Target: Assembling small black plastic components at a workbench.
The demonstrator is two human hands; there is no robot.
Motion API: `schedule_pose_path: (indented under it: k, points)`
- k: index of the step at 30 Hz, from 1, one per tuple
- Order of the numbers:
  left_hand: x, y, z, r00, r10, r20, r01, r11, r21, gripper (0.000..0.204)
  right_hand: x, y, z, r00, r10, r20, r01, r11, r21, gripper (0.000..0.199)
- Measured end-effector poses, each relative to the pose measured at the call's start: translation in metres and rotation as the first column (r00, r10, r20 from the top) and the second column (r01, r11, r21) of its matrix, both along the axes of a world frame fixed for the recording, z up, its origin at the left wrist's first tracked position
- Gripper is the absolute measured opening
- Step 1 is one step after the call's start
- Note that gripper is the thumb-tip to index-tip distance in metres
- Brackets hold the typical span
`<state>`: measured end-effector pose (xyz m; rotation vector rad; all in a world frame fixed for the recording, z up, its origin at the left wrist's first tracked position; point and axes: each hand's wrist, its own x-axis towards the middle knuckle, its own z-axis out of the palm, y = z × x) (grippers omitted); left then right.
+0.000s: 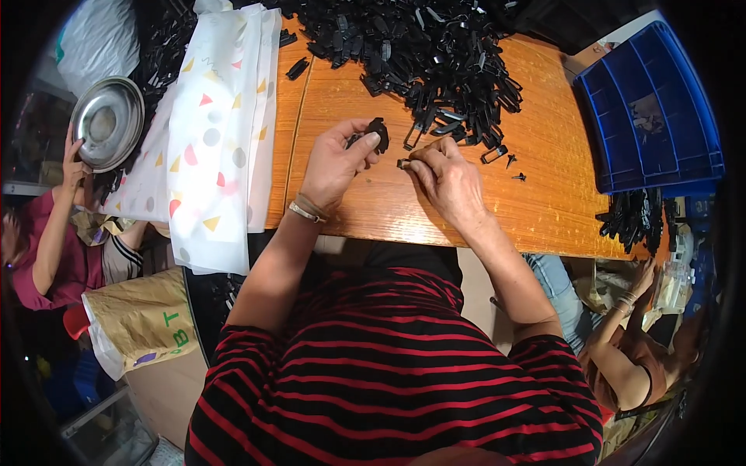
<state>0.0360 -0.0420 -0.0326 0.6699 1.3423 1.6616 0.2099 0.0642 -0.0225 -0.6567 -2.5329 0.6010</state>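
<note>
While gripped between thumb and fingers: black plastic clip part (pixel 378 132) in left hand (pixel 336 165); small dark piece (pixel 403 163) pinched in right hand (pixel 447 180). Beyond both grips, heap of black clips (pixel 427 54) on wooden table (pixel 435 210). Right of grips, blue crate (pixel 653 109). Left, translucent bag with coloured shapes (pixel 214 132); below it, tan sack with green lettering (pixel 144 318).
</note>
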Motion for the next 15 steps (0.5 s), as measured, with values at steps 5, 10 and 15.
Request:
schedule_pose_path:
  k: [5,10,15]
  points:
    - [0.001,-0.002,-0.001,0.998,-0.032,0.056,0.029,0.998,0.051,0.025,0.01,0.005,0.0,0.997,0.076,0.004,-0.076,0.997,0.001,0.02]
    - [0.008,-0.003,0.003,0.998,-0.046,0.05,0.042,0.996,0.073,0.026,0.0,-0.001,0.017,0.983,-0.019,-0.185,0.006,0.997,-0.075,0.022]
    - [0.014,-0.004,0.012,0.999,-0.043,-0.034,0.045,0.996,0.073,0.026,-0.016,-0.015,0.023,0.928,-0.083,-0.364,-0.005,0.972,-0.234,0.019]
